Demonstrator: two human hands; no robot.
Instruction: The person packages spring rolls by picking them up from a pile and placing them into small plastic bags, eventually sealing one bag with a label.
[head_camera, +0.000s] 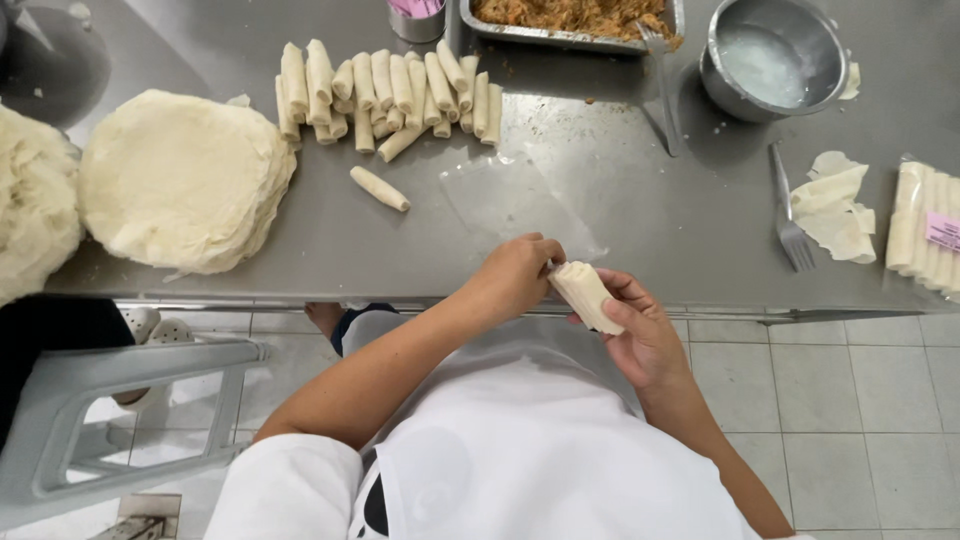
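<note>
My right thumb hides part of the wrapper roll. The filling tray, pink-topped cup and steel bowl are cut by the top edge — tray contents are too blurred to identify. The wrapped pack runs off the right edge. The pale heap at left is cropped — material unclear. The foot under the table is mostly hidden.

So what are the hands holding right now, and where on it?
Both hold one pale roll. The right hand cradles its lower end, thumb across the side; the left hand pinches its upper end.
</note>
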